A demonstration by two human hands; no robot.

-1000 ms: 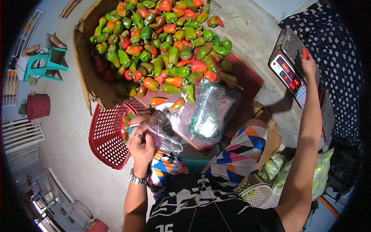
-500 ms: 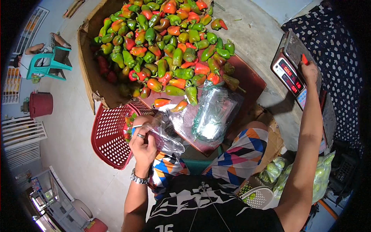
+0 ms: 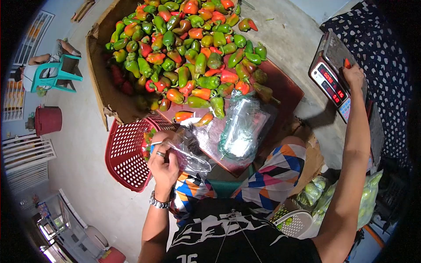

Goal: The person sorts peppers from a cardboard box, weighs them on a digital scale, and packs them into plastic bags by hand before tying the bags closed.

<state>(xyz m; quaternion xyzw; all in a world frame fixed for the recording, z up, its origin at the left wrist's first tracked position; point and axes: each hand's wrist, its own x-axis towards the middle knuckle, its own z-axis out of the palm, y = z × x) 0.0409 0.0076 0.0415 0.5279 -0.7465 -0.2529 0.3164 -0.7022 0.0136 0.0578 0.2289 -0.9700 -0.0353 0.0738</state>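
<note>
My left hand (image 3: pixel 163 165) is closed on a clear plastic bag (image 3: pixel 193 155), which hangs over my knee. My right arm reaches far out to a digital scale (image 3: pixel 326 83) with lit red digits. There my right hand (image 3: pixel 354 78) has its fingers around a red pepper (image 3: pixel 347 63), over the weighing plate; most of the pepper is hidden by the hand. Many green, red and orange peppers (image 3: pixel 199 65) spill from a cardboard box (image 3: pixel 97 79) onto a dark red board (image 3: pixel 280 92). A packet of clear plastic bags (image 3: pixel 241 131) lies on that board, beside the nearest peppers.
A red perforated basket (image 3: pixel 127 158) with some peppers stands left of my knee. Bagged green produce (image 3: pixel 366 197) and a pale basket (image 3: pixel 298 221) are at my right. Farther left are a person in a teal chair (image 3: pixel 57 74) and a dark red bucket (image 3: pixel 47 120).
My right hand has moved slightly at the scale, and the lit digits have changed. My left hand keeps its hold on the plastic bag, almost still. The view has shifted slightly.
</note>
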